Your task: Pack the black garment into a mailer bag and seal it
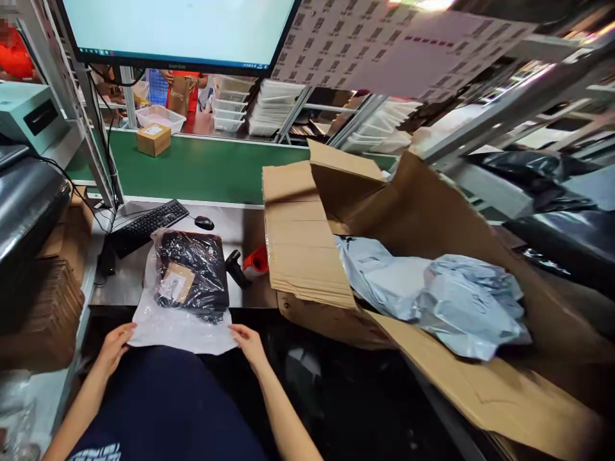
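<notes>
A clear plastic bag [185,334] lies over the front edge of the metal bench. Inside or under its film sits a dark folded item [211,256], with a brown paper label [177,283] on top. My left hand [115,346] pinches the bag's near left corner. At the opposite near corner, my right hand [247,342] grips the film between thumb and fingers, so the near edge is stretched between both hands. Just right of the bag are a black handheld scanner [236,269] and a red-orange tape roll or dispenser [255,261].
A large open carton [312,237] holding grey plastic mailers [466,301] stands at right. Behind the bag are a keyboard [148,225] and mouse [204,223]. A small box [154,139] sits on the green conveyor [211,163]. A monitor [177,32] hangs overhead. Flat cartons [48,314] stand left.
</notes>
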The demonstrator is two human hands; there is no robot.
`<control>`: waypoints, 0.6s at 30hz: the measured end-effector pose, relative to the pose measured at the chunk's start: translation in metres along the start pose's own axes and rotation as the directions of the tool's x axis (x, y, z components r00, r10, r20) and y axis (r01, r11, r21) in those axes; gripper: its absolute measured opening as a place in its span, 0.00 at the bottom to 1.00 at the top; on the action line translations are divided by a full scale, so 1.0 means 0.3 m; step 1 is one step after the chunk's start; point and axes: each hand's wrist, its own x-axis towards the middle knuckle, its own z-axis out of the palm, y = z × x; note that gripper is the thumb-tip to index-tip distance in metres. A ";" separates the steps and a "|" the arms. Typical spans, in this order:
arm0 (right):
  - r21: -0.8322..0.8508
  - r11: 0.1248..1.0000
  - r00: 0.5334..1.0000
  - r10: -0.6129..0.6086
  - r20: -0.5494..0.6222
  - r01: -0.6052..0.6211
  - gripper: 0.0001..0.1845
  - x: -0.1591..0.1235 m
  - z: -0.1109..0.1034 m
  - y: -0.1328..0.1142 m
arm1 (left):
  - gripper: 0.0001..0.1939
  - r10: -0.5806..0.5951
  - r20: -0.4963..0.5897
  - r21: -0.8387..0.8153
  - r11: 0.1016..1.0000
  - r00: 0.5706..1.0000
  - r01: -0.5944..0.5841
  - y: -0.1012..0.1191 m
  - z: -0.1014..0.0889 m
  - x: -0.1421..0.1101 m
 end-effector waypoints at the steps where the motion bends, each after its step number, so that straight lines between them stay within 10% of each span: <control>1: 0.022 0.999 0.998 0.049 0.028 -0.050 0.25 -0.025 -0.002 0.067 | 0.36 -0.028 0.105 -0.018 0.999 0.994 0.030 -0.066 -0.046 -0.002; 3: 0.056 0.995 0.989 0.079 0.126 -0.087 0.32 -0.068 -0.047 0.178 | 0.38 0.001 0.224 0.039 0.999 0.975 -0.010 -0.151 -0.152 0.002; 6: -0.111 0.991 0.988 -0.059 0.140 0.075 0.47 -0.086 -0.167 0.291 | 0.34 0.312 0.058 0.371 0.875 0.948 -0.311 -0.179 -0.282 0.045; 10: -0.686 0.580 0.881 -0.427 0.203 0.439 0.45 0.000 -0.225 0.328 | 0.33 0.664 0.262 0.821 0.228 0.700 -0.523 -0.095 -0.262 0.143; 14: -0.722 0.225 0.743 -0.371 0.557 0.654 0.42 0.119 -0.116 0.246 | 0.30 0.346 0.634 0.772 -0.231 0.692 -0.592 0.026 -0.093 0.207; 18: -0.461 0.478 0.630 -0.290 0.720 0.747 0.32 0.174 -0.035 0.128 | 0.30 0.079 0.783 0.621 -0.128 0.617 -0.773 0.122 -0.014 0.209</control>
